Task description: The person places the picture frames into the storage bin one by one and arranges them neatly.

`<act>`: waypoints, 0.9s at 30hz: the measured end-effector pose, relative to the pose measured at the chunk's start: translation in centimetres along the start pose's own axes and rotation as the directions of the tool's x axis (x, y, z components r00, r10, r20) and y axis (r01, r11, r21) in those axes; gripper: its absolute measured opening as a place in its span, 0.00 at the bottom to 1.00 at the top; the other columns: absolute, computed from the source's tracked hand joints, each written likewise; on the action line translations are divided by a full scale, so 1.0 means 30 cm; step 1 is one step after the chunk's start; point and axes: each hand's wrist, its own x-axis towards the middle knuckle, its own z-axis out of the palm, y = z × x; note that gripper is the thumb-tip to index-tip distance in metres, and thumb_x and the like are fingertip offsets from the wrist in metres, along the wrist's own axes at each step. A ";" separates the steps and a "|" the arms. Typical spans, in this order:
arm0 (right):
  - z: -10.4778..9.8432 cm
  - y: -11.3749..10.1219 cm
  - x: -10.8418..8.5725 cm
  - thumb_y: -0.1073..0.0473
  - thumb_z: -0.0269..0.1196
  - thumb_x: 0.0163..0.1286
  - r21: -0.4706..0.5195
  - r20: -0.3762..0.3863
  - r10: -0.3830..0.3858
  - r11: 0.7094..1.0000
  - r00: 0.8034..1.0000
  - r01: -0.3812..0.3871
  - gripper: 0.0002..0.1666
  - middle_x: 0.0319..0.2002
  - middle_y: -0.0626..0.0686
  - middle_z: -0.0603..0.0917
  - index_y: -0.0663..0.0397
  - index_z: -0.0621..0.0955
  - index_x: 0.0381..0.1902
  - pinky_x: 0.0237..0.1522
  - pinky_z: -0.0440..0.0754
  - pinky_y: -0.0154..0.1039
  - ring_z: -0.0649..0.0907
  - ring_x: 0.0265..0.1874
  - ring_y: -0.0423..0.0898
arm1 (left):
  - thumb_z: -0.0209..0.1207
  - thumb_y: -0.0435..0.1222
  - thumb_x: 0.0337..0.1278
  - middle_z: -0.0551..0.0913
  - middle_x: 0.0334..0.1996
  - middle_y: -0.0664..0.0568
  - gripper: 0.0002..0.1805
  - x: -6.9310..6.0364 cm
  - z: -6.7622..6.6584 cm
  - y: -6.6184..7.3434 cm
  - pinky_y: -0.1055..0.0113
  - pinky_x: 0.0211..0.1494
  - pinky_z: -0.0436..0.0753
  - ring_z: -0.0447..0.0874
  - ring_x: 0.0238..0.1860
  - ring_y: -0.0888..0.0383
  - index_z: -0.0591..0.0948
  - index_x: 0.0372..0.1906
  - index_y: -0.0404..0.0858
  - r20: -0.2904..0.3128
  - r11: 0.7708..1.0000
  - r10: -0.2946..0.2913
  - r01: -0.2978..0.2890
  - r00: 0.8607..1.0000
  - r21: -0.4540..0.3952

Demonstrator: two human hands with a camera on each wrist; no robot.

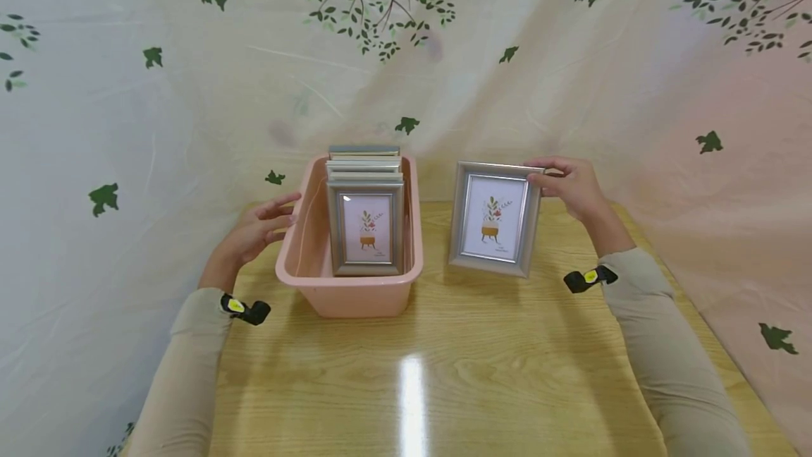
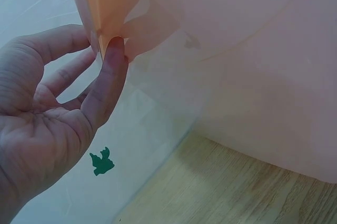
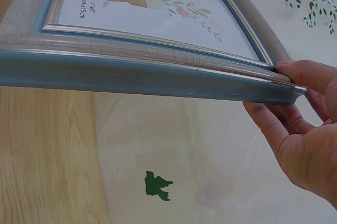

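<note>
My left hand (image 1: pixel 259 230) is at the left rim of a pink plastic tub (image 1: pixel 361 298). In the left wrist view the thumb and fingers of that hand (image 2: pixel 58 87) pinch the tub's edge (image 2: pixel 100 18). Several picture frames stand upright in a row inside the tub, the front silver-grey one (image 1: pixel 335 231) showing a potted-plant print. To the right of the tub, my right hand (image 1: pixel 574 185) holds another silver-grey picture frame (image 1: pixel 457 224) by its upper right corner. Close up, the right hand (image 3: pixel 310 134) has its thumb on the front of the frame (image 3: pixel 158 71) and fingers behind.
Under everything is a light wood-grain table (image 1: pixel 482 358) with a bright light reflection near its front. Behind it hangs a pale cloth (image 1: pixel 209 111) printed with leafy branches and green birds. The tub and the held frame are both near the table's back edge.
</note>
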 end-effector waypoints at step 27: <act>0.056 -0.102 0.033 0.66 0.71 0.65 0.094 -0.008 -0.040 0.995 0.999 0.040 0.16 0.36 0.42 0.90 0.61 0.88 0.50 0.35 0.89 0.33 0.90 0.34 0.38 | 0.57 0.34 0.74 0.76 0.56 0.57 0.35 -0.016 0.004 0.028 0.75 0.54 0.84 0.80 0.54 0.68 0.60 0.80 0.39 0.007 0.999 -0.013 0.013 1.000 0.038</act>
